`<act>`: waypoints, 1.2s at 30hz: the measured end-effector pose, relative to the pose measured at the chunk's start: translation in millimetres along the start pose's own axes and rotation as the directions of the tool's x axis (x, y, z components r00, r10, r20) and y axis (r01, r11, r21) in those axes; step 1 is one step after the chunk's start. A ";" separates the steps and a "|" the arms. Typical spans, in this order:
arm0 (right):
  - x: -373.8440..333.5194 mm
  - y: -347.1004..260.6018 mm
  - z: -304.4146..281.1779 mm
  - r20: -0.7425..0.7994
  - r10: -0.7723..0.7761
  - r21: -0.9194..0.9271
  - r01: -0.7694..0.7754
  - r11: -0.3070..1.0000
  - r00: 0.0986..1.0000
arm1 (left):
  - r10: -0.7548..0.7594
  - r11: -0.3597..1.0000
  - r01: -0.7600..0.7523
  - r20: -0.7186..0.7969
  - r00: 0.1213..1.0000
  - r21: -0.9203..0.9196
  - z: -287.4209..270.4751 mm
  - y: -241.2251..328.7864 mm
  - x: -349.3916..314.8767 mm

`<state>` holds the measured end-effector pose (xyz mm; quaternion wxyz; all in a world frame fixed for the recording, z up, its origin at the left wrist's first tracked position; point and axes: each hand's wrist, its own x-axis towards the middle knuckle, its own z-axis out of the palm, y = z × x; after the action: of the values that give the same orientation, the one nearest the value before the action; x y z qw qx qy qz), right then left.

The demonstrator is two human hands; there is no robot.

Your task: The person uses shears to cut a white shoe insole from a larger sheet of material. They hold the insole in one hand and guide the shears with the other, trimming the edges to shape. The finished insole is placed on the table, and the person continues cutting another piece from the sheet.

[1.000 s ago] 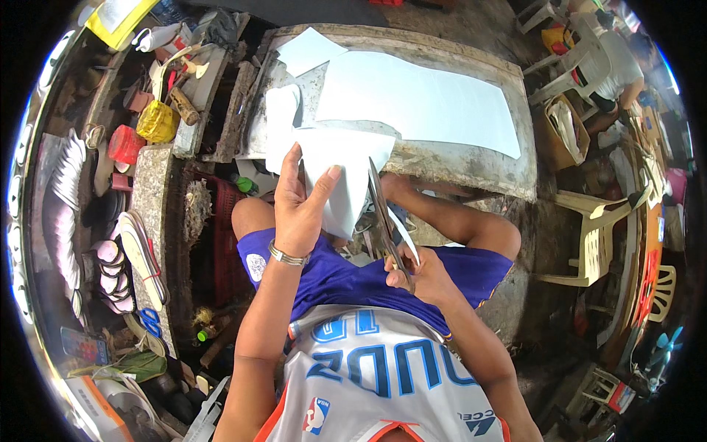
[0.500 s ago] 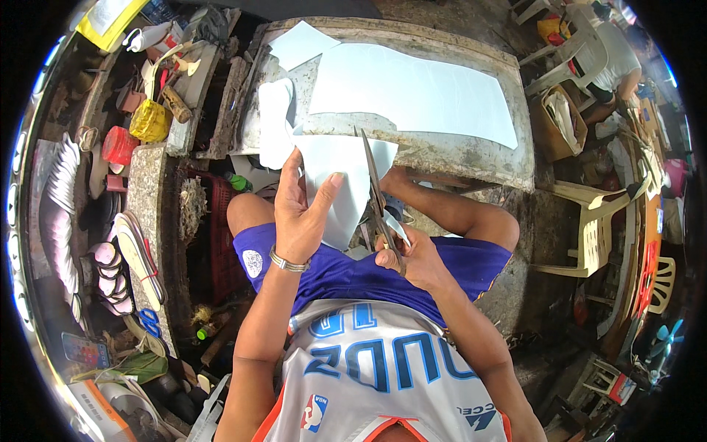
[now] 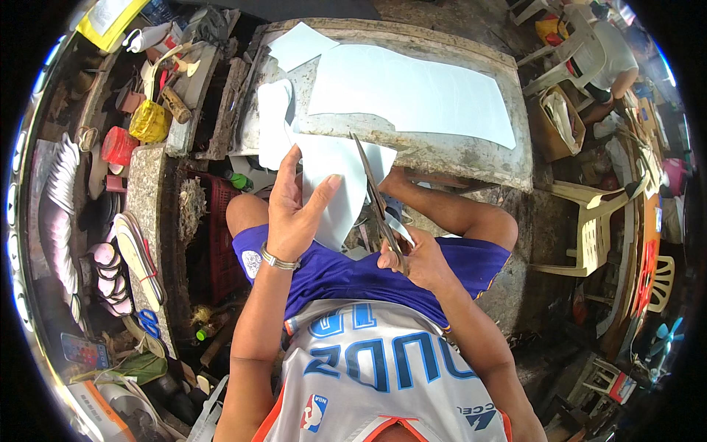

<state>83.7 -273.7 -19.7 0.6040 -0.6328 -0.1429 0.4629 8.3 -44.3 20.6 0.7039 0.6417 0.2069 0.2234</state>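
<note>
My left hand [image 3: 298, 202] pinches a pale white sheet [image 3: 339, 177] above my lap, thumb on top and fingers beneath. Long dark scissors [image 3: 374, 193] are gripped in my right hand [image 3: 416, 258]. Their blades lie across the right part of the sheet, with the tips near its far edge. A narrow strip of the sheet curls beside the blades, just above my right hand. On the worn table ahead lie a large white sheet [image 3: 412, 88], a smaller angular piece [image 3: 300, 46] and a sole-shaped white piece [image 3: 274, 121] at the left, partly touching the held sheet.
At the left, a bench [image 3: 151, 188] bears stacked sandal soles [image 3: 138, 258], blue-handled scissors [image 3: 149, 323], a red container [image 3: 119, 146] and a yellow one [image 3: 150, 121]. Plastic chairs [image 3: 589, 228] and a cardboard box [image 3: 556, 121] stand at the right. Another person [image 3: 615, 55] sits at the far right.
The scissors' blades have come closer together on the sheet. Both hands and the sheet have shifted only slightly, the left hand a little to the left.
</note>
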 end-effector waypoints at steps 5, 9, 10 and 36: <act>-1.9 0.3 -3.3 -0.003 0.004 -0.048 -0.005 0.999 1.000 | 0.034 0.999 -0.035 0.013 0.999 0.032 -2.5 0.6 2.7; -5.1 -2.0 -6.5 0.005 0.047 -0.073 -0.047 0.996 0.999 | -0.001 1.000 0.002 0.037 0.999 -0.018 -4.0 4.1 2.7; -5.3 -2.0 -7.1 0.012 0.048 -0.071 -0.047 0.996 0.999 | -0.009 1.000 0.010 0.048 0.999 -0.026 -5.0 5.0 3.6; -17.7 -22.3 -24.1 0.111 0.091 -0.100 -0.080 0.992 0.990 | -0.045 0.999 0.043 0.236 0.971 0.010 -27.5 19.3 16.4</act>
<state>101.0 -296.9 3.8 0.5433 -0.6388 -0.1721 0.5169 4.8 -10.9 37.3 0.7268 0.6606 0.1365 0.1294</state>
